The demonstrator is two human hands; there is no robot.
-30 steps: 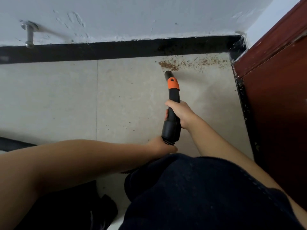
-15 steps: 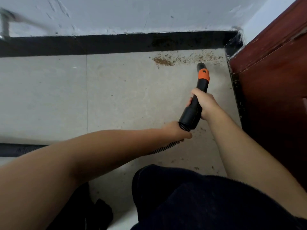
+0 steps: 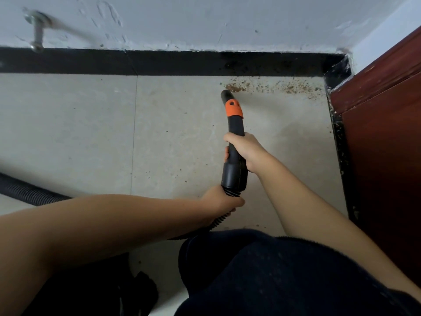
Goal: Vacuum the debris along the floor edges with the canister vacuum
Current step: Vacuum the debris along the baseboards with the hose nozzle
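A black vacuum nozzle (image 3: 234,124) with an orange collar points at the wall, its tip at the left end of a strip of brown debris (image 3: 273,87) lying along the black baseboard (image 3: 159,62). My right hand (image 3: 243,149) grips the nozzle's handle. My left hand (image 3: 221,200) holds the ribbed hose just below the handle's cuff. The hose (image 3: 29,192) runs off to the left across the tiled floor. The canister itself is out of view.
A dark red wooden door (image 3: 387,144) and its frame close off the right side, with specks along its black threshold (image 3: 339,144). A metal door stop (image 3: 37,33) sticks out of the white wall at upper left. My dark-clothed knee fills the bottom.
The nozzle swung back left from near the door corner to the left end of the debris strip. Both hands kept their grip.
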